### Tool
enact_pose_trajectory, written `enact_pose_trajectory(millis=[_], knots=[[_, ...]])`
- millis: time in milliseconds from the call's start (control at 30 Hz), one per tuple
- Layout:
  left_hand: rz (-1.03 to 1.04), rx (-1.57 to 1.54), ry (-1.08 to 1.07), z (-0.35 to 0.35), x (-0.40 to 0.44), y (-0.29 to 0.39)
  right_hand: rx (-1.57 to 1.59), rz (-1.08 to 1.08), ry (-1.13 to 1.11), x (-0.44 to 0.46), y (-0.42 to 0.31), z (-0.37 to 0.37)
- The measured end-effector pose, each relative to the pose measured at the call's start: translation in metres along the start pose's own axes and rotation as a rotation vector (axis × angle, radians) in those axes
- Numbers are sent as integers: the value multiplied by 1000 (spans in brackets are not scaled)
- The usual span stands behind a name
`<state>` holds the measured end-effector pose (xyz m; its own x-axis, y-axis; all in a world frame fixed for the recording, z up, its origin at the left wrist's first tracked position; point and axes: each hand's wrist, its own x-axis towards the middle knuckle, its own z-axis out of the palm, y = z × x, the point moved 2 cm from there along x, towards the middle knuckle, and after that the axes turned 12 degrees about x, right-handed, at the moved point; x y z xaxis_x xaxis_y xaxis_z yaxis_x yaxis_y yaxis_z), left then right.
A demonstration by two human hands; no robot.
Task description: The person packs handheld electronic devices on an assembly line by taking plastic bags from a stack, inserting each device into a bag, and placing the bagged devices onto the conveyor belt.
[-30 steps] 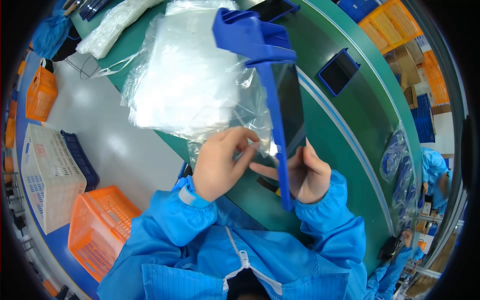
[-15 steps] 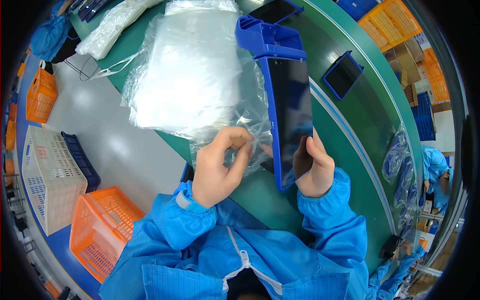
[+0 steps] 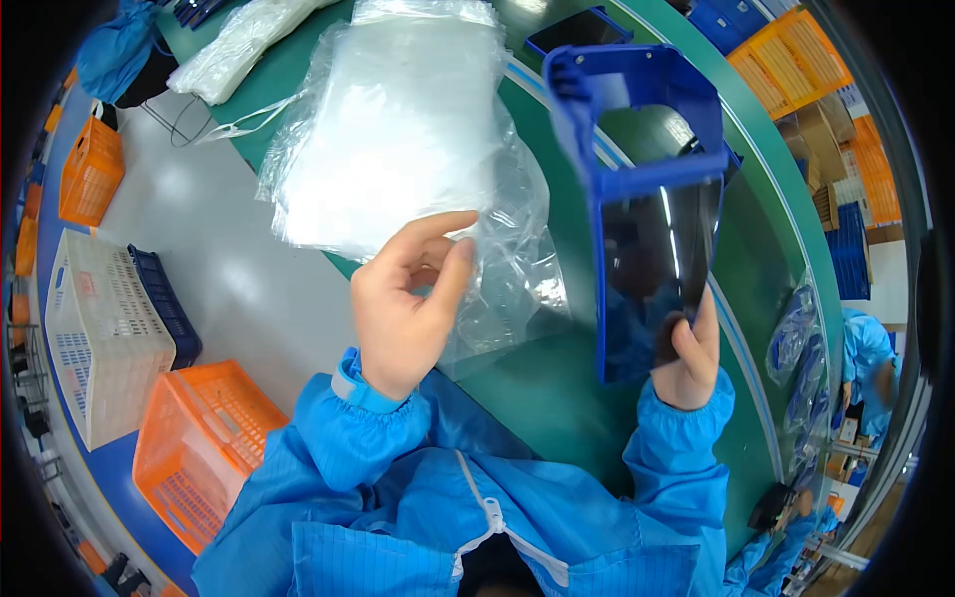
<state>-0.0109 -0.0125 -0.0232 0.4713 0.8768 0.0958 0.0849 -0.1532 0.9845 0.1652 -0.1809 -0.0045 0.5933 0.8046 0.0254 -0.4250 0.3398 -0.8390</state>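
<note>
My right hand (image 3: 691, 353) grips the lower end of a blue-framed part with a dark glossy panel (image 3: 652, 269), its open frame end pointing away from me. My left hand (image 3: 410, 298) is raised at the near edge of a stack of clear plastic bags (image 3: 388, 129). Its thumb and forefinger are curled towards each other, and a loose clear bag (image 3: 512, 289) lies beside them. Whether the fingertips pinch the film is too fine to tell.
Another dark-panelled blue part (image 3: 577, 30) lies at the back of the green table (image 3: 557, 408). Bagged blue parts (image 3: 796, 338) are at the right edge. Orange (image 3: 204, 448) and white (image 3: 104, 338) crates stand on the left. A co-worker (image 3: 867, 363) is at far right.
My right hand has moved right with the blue part, whose dark panel and open frame now face me more. My left hand has shifted left and slightly up, apart from the part.
</note>
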Motion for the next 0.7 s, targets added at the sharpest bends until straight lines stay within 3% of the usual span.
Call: enact_pose_trajectory(millis=[167, 333, 567, 700], knots=[[-50, -101, 12, 4, 5, 1, -344, 8, -131, -30, -21, -33], [-89, -166, 46, 0, 20, 7, -635, -5, -239, -33, -32, -18], [125, -9, 211, 0, 15, 20, -886, -58, -298, -32, -36, -4], [364, 150, 300, 7, 9, 25, -996, -116, -334, -30, -26, 9]])
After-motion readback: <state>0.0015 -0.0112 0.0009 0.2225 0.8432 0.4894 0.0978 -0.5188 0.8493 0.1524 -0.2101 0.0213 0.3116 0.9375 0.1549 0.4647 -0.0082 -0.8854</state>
